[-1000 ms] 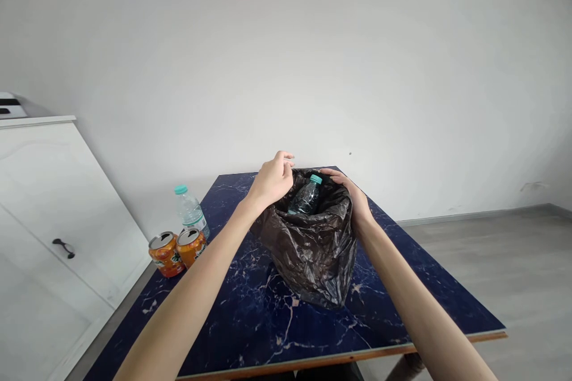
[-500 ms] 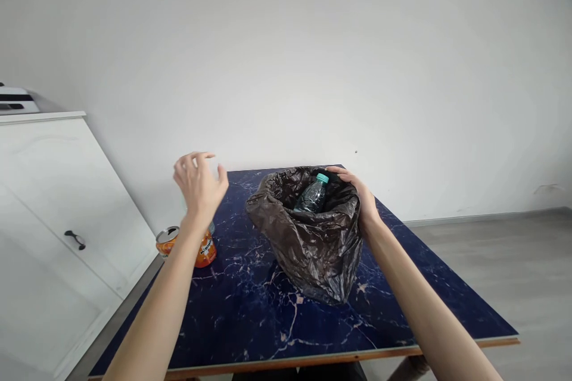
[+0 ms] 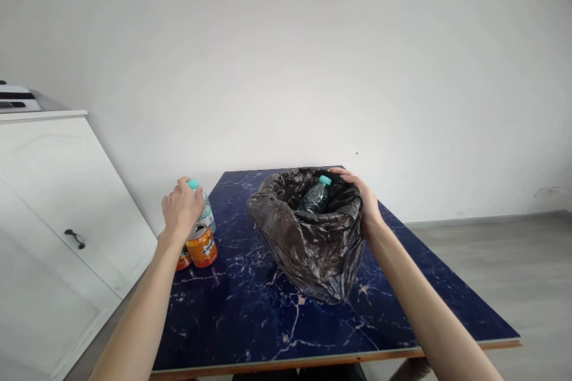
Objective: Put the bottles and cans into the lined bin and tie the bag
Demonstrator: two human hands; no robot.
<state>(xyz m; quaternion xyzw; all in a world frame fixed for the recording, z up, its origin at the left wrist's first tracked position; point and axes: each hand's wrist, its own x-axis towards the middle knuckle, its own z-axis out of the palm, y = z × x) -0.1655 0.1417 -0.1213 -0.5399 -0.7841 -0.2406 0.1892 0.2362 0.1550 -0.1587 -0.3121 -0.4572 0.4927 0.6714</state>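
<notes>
My left hand (image 3: 182,208) curls around the upper part of a clear plastic bottle (image 3: 207,214) with a teal cap, which stands upright at the table's left side. Just in front of that bottle stands an orange soda can (image 3: 203,247). A second orange can (image 3: 183,259) is mostly hidden behind my left wrist. A black garbage bag (image 3: 313,250) stands with its mouth wide at the middle of the table. Inside it leans another teal-capped bottle (image 3: 316,196). My right hand (image 3: 364,199) grips the bag's right rim, fingers over the edge.
The blue marbled table (image 3: 250,327) has a wooden front edge. To the left stands a white cabinet (image 3: 53,208) with a dark handle, with a white-and-black object (image 3: 18,99) on top. A white wall (image 3: 286,71) rises behind the table.
My left hand has come down and left from above the table and closed around the standing bottle. The right hand stays on the bag's rim.
</notes>
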